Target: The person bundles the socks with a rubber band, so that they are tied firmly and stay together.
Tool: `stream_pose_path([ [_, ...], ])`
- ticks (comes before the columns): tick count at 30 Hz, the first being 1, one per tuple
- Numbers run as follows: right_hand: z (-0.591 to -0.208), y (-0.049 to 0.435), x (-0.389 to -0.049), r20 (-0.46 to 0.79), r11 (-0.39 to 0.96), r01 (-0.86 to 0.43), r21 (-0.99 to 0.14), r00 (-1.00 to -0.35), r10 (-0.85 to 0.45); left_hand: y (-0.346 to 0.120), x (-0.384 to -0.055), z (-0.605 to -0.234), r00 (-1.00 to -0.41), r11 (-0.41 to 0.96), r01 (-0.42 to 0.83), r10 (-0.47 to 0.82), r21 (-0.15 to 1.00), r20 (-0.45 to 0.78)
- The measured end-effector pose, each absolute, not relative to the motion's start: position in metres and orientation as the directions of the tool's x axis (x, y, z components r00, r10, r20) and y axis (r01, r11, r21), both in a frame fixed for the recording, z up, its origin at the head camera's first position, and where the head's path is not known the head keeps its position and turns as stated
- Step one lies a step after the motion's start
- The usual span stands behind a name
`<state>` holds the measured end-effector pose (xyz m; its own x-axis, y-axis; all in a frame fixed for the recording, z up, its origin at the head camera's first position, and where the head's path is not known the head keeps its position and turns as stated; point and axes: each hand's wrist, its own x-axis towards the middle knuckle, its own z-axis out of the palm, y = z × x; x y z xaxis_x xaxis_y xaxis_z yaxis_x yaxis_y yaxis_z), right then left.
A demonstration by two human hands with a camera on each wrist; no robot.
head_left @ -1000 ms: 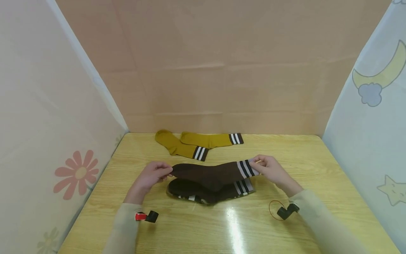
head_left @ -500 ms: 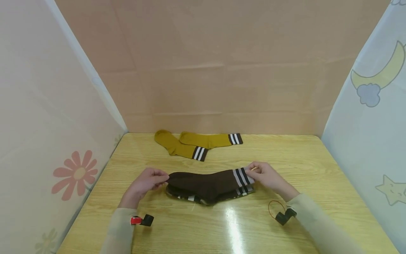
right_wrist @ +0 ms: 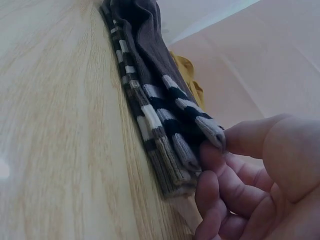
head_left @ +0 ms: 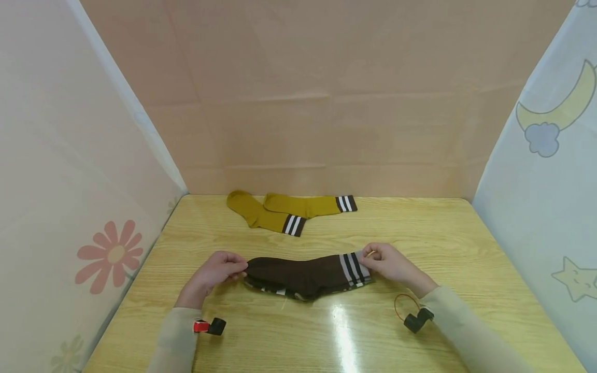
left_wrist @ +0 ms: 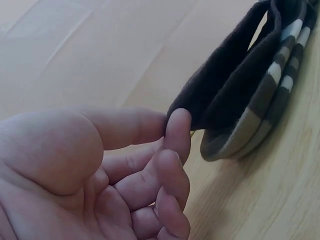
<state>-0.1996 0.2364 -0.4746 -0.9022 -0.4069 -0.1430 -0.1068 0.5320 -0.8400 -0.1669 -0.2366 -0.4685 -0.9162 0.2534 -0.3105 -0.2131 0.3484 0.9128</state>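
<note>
A dark brown sock [head_left: 298, 272] with a grey cuff and black stripes is stretched sideways between my hands. My left hand [head_left: 220, 272] pinches its toe end between thumb and finger. The cuff end is pinched by my right hand [head_left: 389, 264]. Directly beneath lies a second brown sock [right_wrist: 167, 122] with the same striped cuff. At the bottom of the pile are patterned socks [left_wrist: 270, 95] in brown, tan and white, mostly covered in the head view. The held sock's toe stands a little above the pile in the left wrist view.
Two mustard socks with dark, white-striped cuffs lie near the back of the wooden table [head_left: 420, 223]: one angled mustard sock [head_left: 258, 212] and one straighter mustard sock [head_left: 308, 204]. A tan backdrop [head_left: 326, 129] rises behind, with printed cloth walls at both sides.
Both hands have come down and slightly toward me with the brown sock. It now lines up over the other brown sock, covering most of it in the head view.
</note>
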Motion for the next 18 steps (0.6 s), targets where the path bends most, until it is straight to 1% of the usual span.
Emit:
stream_pose_path([
  [10,-0.4771,0.2397,-0.2008,-0.18,0.552,-0.095,-0.829,-0.888,-0.423,-0.2367,-0.1648,-0.4692,-0.917,0.378,-0.208,0.247,0.902,-0.314],
  [18,-0.4785,0.2409,-0.2015,-0.171,0.566,-0.122,-0.815,-0.883,-0.437,-0.2375,-0.1651,-0.4747,-0.914,0.4,-0.22,0.235,0.89,-0.331],
])
